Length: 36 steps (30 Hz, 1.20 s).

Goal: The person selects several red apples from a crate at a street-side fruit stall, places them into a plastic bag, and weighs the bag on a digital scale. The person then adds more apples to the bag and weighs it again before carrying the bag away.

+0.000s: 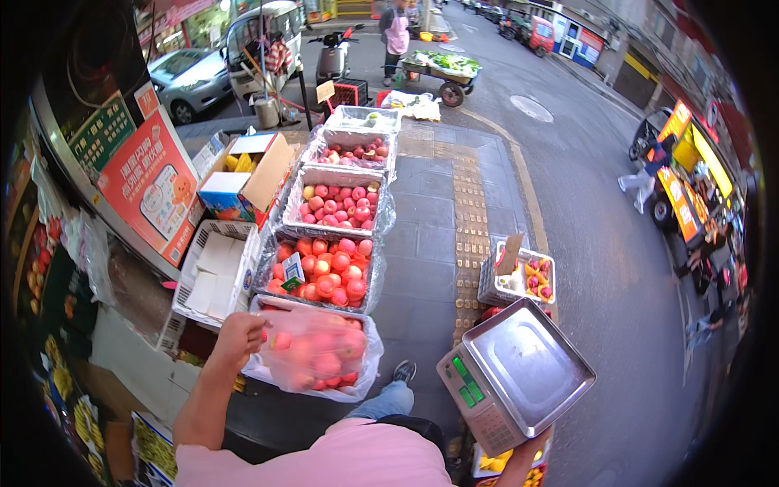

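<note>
My left hand (238, 336) is closed on the gathered top of a thin plastic bag of apples (313, 347), blurred, over the nearest lined crate of apples (364, 378). On the right, my right hand (530, 450) grips the lower edge of an electronic weighing scale (487, 402). Its metal pan (528, 364) holds nothing, and its green display (467, 383) is lit. The fingers of that hand are mostly hidden under the scale.
Apple crates (383, 204) run forward in a row, with a white crate (182, 298) and a fruit carton (228, 195) to their left. A crate of packed fruit (551, 271) stands right. A person in an apron (397, 33) stands near a vegetable cart (447, 73); a lit stall vehicle (677, 198) is across the road.
</note>
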Available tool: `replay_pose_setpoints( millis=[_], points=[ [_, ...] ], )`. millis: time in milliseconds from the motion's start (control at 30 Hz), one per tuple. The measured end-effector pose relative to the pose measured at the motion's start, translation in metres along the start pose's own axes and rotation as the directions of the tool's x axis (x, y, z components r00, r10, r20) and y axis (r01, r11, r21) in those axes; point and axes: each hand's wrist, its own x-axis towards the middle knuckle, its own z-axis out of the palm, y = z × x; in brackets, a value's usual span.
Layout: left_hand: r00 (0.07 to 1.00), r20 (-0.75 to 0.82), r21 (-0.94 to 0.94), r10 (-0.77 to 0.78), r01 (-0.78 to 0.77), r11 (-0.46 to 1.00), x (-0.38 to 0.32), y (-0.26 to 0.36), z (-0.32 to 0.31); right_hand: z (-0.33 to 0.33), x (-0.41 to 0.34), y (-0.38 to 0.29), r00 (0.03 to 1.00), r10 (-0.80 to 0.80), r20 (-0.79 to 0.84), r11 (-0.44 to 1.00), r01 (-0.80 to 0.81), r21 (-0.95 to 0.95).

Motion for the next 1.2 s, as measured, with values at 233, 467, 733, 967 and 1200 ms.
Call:
replay_pose_setpoints(
  millis=[233,467,733,967,1200],
  points=[
    [0.987,0.147,-0.104,0.058,-0.043,0.994,0.141,0.028,0.127,0.097,0.157,-0.025,0.997,0.067,0.042,0.996,-0.064,-0.057],
    [0.999,0.028,-0.075,-0.024,0.026,0.997,0.252,0.085,0.206,0.234,0.321,-0.055,0.986,0.097,0.136,0.994,-0.089,-0.066],
    [0.974,-0.226,-0.129,0.020,-0.050,0.990,0.360,0.130,0.260,0.415,0.538,-0.024,0.891,0.215,0.400,0.977,-0.200,-0.079],
    [0.843,-0.538,-0.261,-0.024,-0.140,0.955,0.420,0.187,0.313,0.640,0.794,0.073,0.814,0.434,0.387,0.840,-0.209,-0.501],
    [0.676,-0.734,-0.357,-0.063,-0.306,0.883,0.479,0.223,0.343,0.937,0.853,0.182,0.510,0.385,0.769,0.921,-0.162,-0.354]
  ],
)
